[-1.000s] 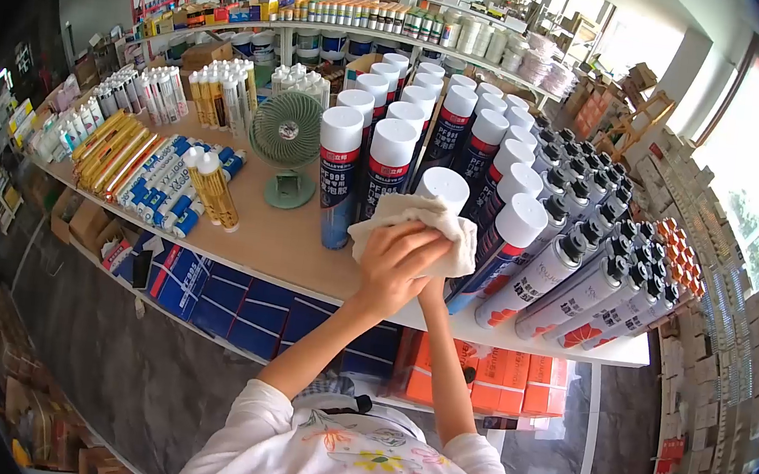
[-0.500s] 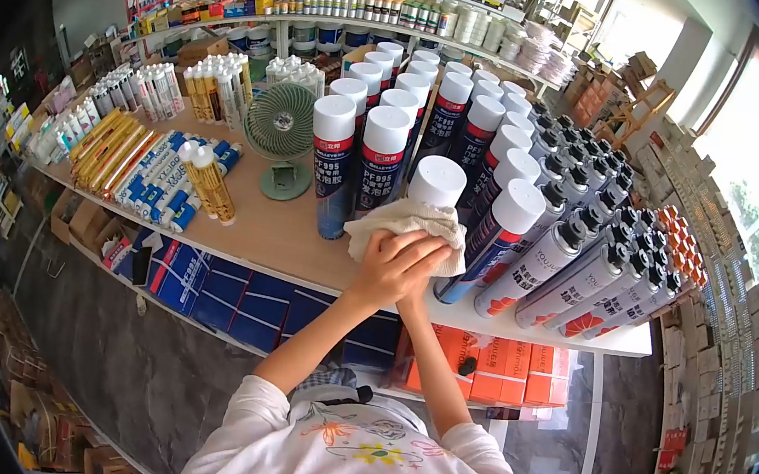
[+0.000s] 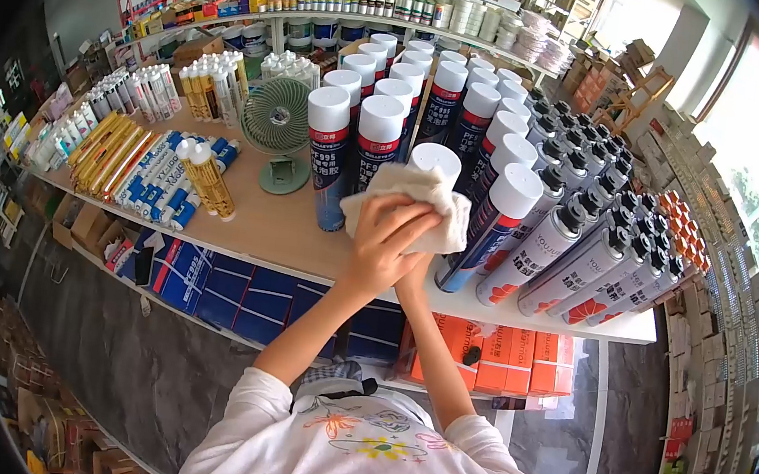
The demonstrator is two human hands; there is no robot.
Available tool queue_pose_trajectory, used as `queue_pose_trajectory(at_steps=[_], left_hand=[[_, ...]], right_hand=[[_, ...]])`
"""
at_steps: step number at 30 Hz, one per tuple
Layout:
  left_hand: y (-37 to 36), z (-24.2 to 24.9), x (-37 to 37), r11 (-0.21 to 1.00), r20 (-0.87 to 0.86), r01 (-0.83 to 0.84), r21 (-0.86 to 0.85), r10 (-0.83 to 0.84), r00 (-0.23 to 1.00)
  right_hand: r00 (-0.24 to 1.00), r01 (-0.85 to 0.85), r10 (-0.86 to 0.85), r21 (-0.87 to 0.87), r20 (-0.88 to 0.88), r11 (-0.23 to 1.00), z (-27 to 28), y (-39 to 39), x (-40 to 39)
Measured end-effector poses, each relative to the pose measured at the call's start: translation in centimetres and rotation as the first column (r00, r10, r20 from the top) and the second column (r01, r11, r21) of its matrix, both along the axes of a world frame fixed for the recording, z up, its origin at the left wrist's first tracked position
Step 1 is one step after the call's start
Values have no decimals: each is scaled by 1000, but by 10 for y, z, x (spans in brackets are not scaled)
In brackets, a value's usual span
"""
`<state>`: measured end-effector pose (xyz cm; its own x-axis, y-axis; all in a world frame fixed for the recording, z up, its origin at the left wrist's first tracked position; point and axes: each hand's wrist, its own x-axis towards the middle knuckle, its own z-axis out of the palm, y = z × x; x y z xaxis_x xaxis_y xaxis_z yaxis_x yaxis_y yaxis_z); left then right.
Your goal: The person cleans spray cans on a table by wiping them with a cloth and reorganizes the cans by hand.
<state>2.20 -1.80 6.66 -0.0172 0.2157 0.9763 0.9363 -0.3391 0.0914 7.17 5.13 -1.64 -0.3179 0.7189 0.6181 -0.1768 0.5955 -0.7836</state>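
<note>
A cream cloth (image 3: 441,228) is bunched under my left hand (image 3: 388,243), whose bent fingers press it against a foam spray can. The white cap (image 3: 435,161) of this can shows above the cloth, which now covers part of its front; the can's body is hidden. My right hand (image 3: 413,279) is low behind the left one at the can, and its fingers are hidden. To the left stand blue cans with white caps, the closest being a can marked PF995 (image 3: 329,162). On the right, another white-capped can (image 3: 489,230) leans close to the cloth.
Silver cans with black tops (image 3: 539,258) crowd the table's right end. A green fan (image 3: 278,120) stands left of the cans, near gold tubes (image 3: 205,182). Blue boxes (image 3: 234,296) and orange boxes (image 3: 489,355) sit below the tabletop (image 3: 282,236).
My left hand and the cloth have moved up the can, and the cloth now overlaps the front of its white cap. The view has shifted slightly.
</note>
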Motion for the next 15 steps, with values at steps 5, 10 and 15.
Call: queue_pose_trajectory(at_steps=[5,10,15], left_hand=[[0,-28,4,995,352,73,72,-94,931],[7,18,-23,976,768,165,139,-211,604],[19,59,-64,923,783,376,-79,-176,596]], right_hand=[[997,71,-71,-33,3,997,0,12,-6],[966,253,-241,-142,96,957,26,-6,-7],[973,229,-224,-111,51,967,25,0,-5]])
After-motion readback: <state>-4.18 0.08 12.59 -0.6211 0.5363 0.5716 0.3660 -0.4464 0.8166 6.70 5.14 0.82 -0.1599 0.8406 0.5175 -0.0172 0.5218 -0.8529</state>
